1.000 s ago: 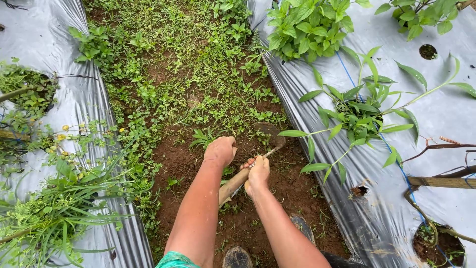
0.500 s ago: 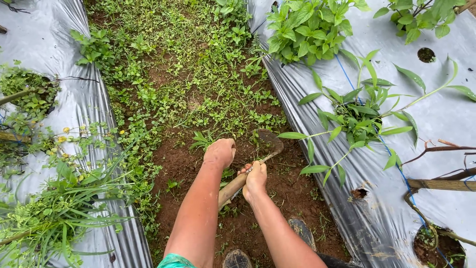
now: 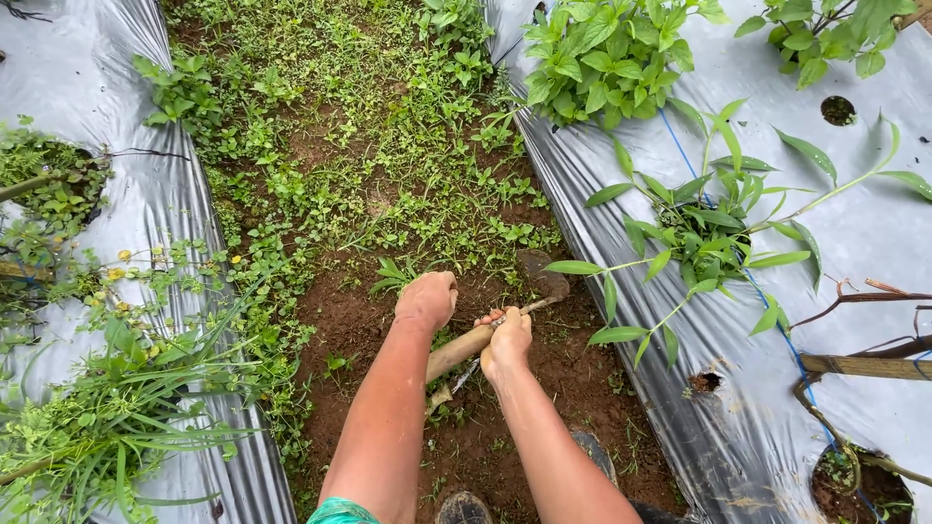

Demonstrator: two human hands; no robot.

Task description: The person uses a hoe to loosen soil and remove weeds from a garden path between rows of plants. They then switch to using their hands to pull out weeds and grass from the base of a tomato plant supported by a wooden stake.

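I look down a weedy dirt furrow [image 3: 369, 320] between two beds covered in silver plastic sheet. My right hand [image 3: 507, 342] grips the wooden handle of a small hoe [image 3: 464, 346], whose dark metal blade [image 3: 544, 277] rests on the soil by the right bed's edge. My left hand [image 3: 427, 298] is closed in a fist just left of the handle, knuckles up, near a small green weed [image 3: 396, 273]. What the left hand holds is hidden. Bare brown soil lies around both hands.
Low green weeds [image 3: 369, 146] cover the furrow ahead. The right plastic sheet [image 3: 874, 223] carries leafy plants [image 3: 714, 228] in holes and a wooden stake [image 3: 864, 364]. The left plastic sheet [image 3: 87, 58] has grassy weeds [image 3: 116, 388]. My shoes [image 3: 464, 507] show at the bottom.
The hoe blade has moved slightly right and down onto the soil by the right bed. Both hands shifted a little with it.
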